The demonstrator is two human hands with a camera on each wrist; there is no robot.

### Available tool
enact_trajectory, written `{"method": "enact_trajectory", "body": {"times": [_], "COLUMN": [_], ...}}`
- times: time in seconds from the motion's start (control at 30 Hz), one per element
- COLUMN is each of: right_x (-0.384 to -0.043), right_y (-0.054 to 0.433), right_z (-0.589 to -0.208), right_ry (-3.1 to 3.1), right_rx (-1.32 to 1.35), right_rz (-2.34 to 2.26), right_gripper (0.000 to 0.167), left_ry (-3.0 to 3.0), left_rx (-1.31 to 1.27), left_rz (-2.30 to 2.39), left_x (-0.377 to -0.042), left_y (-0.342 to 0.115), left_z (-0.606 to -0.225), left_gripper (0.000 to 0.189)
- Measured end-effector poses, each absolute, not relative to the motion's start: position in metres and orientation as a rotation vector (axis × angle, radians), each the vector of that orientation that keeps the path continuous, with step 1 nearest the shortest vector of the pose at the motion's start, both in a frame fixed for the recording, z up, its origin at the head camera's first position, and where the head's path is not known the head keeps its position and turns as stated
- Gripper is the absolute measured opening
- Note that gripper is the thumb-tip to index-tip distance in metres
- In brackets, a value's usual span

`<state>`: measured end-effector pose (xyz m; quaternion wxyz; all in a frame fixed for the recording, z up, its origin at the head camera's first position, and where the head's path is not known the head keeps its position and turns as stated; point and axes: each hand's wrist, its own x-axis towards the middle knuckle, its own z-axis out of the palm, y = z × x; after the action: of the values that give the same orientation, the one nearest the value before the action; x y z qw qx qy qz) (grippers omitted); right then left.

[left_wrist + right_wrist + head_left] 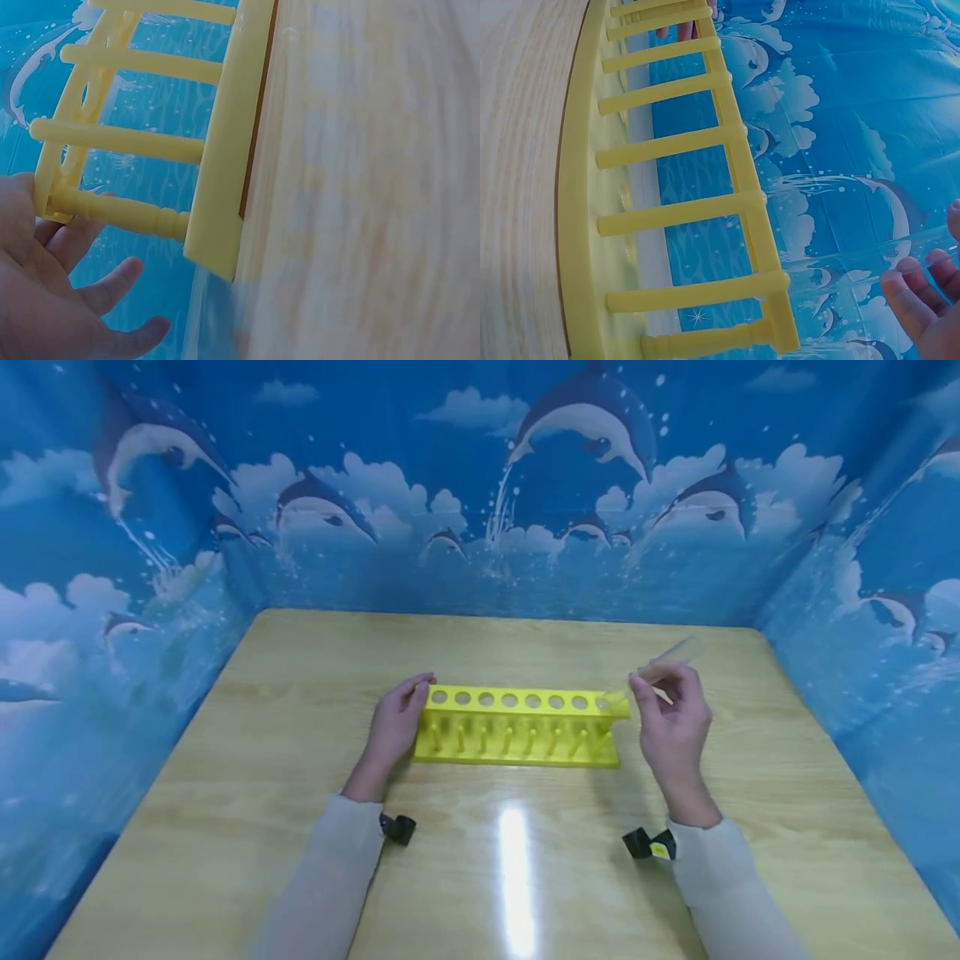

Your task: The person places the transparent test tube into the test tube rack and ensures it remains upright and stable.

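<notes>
A yellow test tube rack (517,758) stands on the table, with a row of round holes along its top and upright pegs below. My left hand (393,720) holds the rack's left end; in the left wrist view the other fingers (112,289) spread out below the top bar. Beyond the rack's right end, my right hand (677,727) pinches a clear test tube (684,650) between thumb and fingers. The tube leans, its lower end overlapping the rightmost hole. In the right wrist view the see-through tube (840,277) runs from the fingertips towards the rack's top bar.
The rack stands on a light wood-grain table (300,693). Blue curtains (480,577) printed with dolphins and clouds surround its back and sides. Black wrist cameras (399,829) sit at both cuffs. A bright light reflection falls on the tabletop in front of the rack.
</notes>
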<state>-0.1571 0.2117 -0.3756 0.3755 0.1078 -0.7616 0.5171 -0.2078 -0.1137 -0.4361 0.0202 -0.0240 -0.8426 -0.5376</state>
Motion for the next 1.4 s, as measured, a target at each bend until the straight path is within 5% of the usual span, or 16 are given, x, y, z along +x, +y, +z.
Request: {"method": "enact_trajectory", "body": {"times": [1.4], "right_x": [-0.153], "right_y": [0.204], "right_z": [-0.364], "right_ry": [-1.913], "right_rx": [0.328], "right_rz": [1.378], "right_gripper": [0.017], "left_ry": [-2.579], "left_rx": [-0.088], "left_rz": [-1.655], "left_x": [-0.209], "left_y": [-0.114], "left_z": [-0.442], "left_gripper": [0.043]}}
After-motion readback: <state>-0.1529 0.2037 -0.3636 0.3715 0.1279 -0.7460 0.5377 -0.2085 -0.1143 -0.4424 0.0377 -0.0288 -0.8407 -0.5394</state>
